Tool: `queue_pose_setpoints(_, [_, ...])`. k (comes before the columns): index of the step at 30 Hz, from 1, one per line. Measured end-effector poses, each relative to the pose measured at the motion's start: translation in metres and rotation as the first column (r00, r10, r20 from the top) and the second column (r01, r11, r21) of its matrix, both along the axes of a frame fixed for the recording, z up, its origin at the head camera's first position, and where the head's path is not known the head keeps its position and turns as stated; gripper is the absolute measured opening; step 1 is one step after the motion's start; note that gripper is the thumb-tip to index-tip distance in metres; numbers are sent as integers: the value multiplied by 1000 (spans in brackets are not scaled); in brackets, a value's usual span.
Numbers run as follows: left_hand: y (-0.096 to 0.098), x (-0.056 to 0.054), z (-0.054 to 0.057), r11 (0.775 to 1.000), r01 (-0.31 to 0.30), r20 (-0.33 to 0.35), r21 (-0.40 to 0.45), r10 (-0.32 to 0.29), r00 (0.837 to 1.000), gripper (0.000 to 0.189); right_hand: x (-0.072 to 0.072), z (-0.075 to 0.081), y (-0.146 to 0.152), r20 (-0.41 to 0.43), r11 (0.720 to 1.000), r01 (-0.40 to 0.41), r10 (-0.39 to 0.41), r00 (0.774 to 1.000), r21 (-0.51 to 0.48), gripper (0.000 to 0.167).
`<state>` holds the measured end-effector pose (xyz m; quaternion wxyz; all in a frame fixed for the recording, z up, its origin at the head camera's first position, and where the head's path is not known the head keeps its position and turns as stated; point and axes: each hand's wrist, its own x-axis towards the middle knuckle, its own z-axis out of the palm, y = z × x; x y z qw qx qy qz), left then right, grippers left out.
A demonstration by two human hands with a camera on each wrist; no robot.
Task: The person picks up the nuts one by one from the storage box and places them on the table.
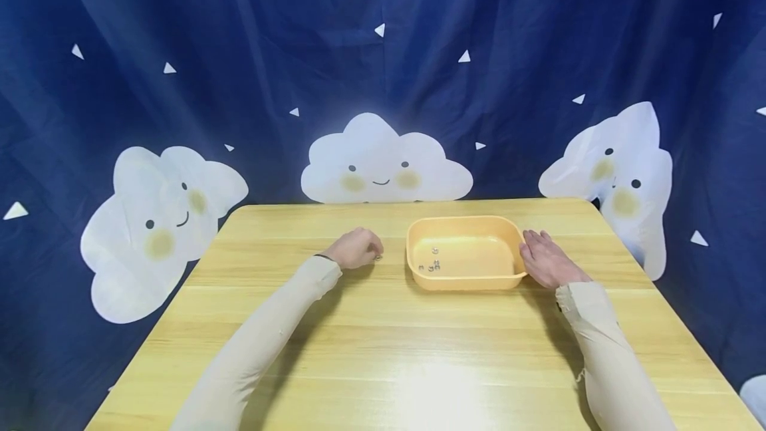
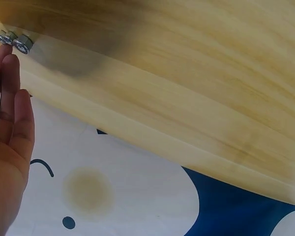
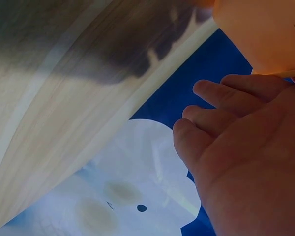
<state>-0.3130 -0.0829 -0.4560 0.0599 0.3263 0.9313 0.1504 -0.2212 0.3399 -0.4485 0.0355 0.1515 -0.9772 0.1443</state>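
My left hand is low over the table, left of the yellow plastic bin, its fingers bent downward. Small shiny metal pieces, nut-like in shape, cluster right at its fingertips in the left wrist view. Thumb and index finger are out of that view, so I cannot tell whether they pinch a piece. My right hand has its fingers extended against the right wall of the bin. Several similar metal pieces lie on the bin floor, toward its left side.
The light wood table reflects a bright glare near its front. Behind it hangs a dark blue curtain with white clouds and triangles, close to the table's far edge.
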Motion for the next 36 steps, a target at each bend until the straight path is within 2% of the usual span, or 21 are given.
queue_pose_setpoints(6, [1, 0, -1, 1000, 1, 9, 14, -1, 1000, 21, -1, 1, 0, 36, 1000, 22, -21, 999, -22, 53])
queue_pose_setpoints(11, [-2, -1, -2, 1000, 7, 8, 22, -7, 1000, 23, -1, 1, 0, 30, 1000, 15, -15, 999, -16, 52])
queue_pose_setpoints(17, [-3, 0, 1, 999, -22, 24, 39, 21, 999, 22, 0, 1, 1, 60, 1000, 23, -22, 998, -21, 54])
queue_pose_setpoints(24, [-7, -3, 18, 993, -75, 26, 95, 72, 997, 28, 1, 2, 0, 61, 999, 30, -29, 998, -19, 54])
queue_pose_setpoints(30, [-9, -8, 30, 990, -65, -24, 129, 68, 997, 25, 1, 3, 0, 77, 999, 45, -44, 996, -7, 57])
queue_pose_setpoints(36, [0, -9, 44, 992, -25, -77, 125, 35, 996, 21, 1, 4, 1, 89, 999, 53, -53, 995, -4, 58])
